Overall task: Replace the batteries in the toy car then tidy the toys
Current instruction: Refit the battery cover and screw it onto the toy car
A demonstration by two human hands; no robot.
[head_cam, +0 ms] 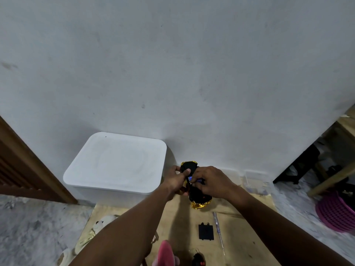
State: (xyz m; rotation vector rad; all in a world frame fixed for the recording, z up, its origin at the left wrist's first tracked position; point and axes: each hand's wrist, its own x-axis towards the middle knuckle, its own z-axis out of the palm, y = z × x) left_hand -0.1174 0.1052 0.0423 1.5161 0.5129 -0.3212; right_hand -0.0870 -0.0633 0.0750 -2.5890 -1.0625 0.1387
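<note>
Nothing readable in this one tbh. The blue battery (190, 178) has some pale marking on its wrap, but it's way too small and blurry to make out any brand or number.

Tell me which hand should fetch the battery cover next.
Right. The battery cover lies on the board to the right, beside the screwdriver, below the right hand, which only pinches a small battery. The left hand grips the toy car, steadying it.
</note>
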